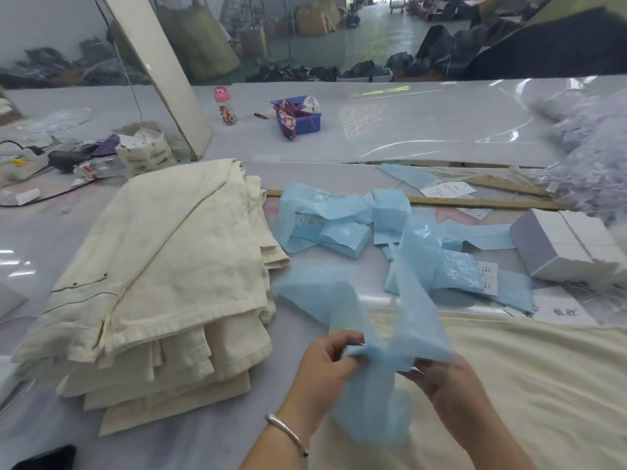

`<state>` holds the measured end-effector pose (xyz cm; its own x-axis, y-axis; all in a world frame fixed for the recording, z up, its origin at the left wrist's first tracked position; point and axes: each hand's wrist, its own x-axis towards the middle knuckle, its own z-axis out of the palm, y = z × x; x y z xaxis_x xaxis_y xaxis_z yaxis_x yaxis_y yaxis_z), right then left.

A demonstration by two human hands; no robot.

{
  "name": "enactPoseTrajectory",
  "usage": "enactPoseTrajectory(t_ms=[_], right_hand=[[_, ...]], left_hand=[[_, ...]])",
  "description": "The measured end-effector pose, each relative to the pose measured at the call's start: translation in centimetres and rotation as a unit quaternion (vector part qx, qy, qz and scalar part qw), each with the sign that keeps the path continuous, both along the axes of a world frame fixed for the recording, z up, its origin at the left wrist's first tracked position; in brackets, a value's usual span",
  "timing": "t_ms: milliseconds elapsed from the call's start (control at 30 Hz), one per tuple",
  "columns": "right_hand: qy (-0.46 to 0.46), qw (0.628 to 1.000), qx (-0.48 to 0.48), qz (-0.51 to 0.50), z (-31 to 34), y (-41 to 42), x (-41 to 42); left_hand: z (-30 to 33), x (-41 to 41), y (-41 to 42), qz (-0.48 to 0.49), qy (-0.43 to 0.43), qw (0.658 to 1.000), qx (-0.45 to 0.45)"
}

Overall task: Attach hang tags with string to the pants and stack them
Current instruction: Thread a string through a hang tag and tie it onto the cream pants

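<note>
A thin light-blue plastic bag (pixel 390 334) is held up between both hands, blurred. My left hand (pixel 325 364) pinches its left edge and my right hand (pixel 441 378) pinches its right edge, just above a cream pair of pants (pixel 526 385) spread at the lower right. A stack of folded cream pants (pixel 163 283) lies to the left. More blue bags and wrapped packets (pixel 332 218) lie beyond the hands. White hang tags (pixel 448 189) lie near a wooden ruler (pixel 475 201).
A white box (pixel 570 245) sits at the right, with a heap of pale strings or tags (pixel 590 157) behind it. A blue basket (pixel 298 117), a pink bottle (pixel 225 105), a tag carton (pixel 146 150) and cables stand further back. A black phone (pixel 47 457) lies at the lower left.
</note>
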<state>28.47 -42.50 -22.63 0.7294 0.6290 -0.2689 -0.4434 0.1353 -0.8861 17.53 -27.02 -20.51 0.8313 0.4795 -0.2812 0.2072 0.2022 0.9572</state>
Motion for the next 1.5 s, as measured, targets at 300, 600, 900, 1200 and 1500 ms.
enactPoseTrajectory(t_ms=[300, 600, 900, 1200, 1500], right_hand=[[-0.04, 0.973, -0.136, 0.181, 4.6, 0.5, 2.0], [-0.067, 0.996, -0.061, 0.001, 4.5, 3.2, 0.0], [-0.155, 0.931, -0.115, -0.311, 8.1, 7.4, 3.9], [-0.222, 0.962, -0.134, -0.089, 11.1, 13.7, 3.4], [-0.178, 0.964, -0.199, -0.006, 7.8, 11.0, 8.5]], left_hand=[[1.1, -2.2, -2.9, -0.273, 0.007, 0.947, 0.17], [2.1, -3.4, -0.7, -0.31, -0.038, 0.948, -0.067], [4.3, -1.5, 0.7, -0.188, 0.04, 0.98, -0.058], [4.5, 2.3, -0.7, -0.059, -0.084, 0.965, -0.241], [3.3, 4.6, 5.7, 0.281, 0.01, 0.953, 0.112]])
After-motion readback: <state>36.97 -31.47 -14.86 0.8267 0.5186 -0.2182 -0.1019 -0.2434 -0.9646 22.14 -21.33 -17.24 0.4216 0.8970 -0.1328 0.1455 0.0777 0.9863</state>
